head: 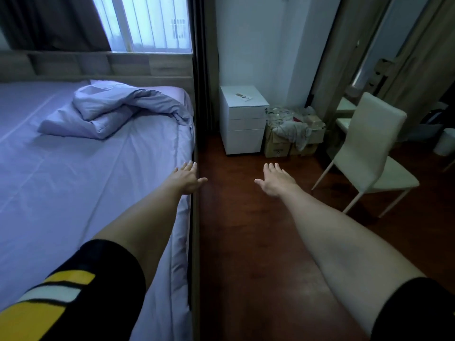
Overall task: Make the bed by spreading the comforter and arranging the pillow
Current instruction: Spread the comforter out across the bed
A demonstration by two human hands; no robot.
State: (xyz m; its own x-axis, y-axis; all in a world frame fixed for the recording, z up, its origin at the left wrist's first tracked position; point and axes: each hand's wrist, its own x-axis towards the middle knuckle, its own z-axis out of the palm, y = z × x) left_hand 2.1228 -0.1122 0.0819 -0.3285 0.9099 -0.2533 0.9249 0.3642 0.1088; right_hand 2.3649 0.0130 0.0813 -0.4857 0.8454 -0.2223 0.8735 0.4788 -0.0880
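A lavender comforter point(115, 109) lies bunched in a heap at the far right of the bed point(61, 180), near the headboard. A pillow point(170, 91) in the same colour shows partly behind it. My left hand point(187, 178) is stretched out over the bed's right edge, fingers spread, holding nothing. My right hand point(274, 179) reaches forward over the wooden floor, also spread and empty. Both hands are well short of the comforter.
A white drawer unit point(242, 119) stands by the wall past the bed. Cardboard boxes with clutter point(293, 134) sit beside it. A cream chair point(369, 148) stands on the right. The dark wooden floor point(246, 230) runs along the bed's side rail point(195, 217).
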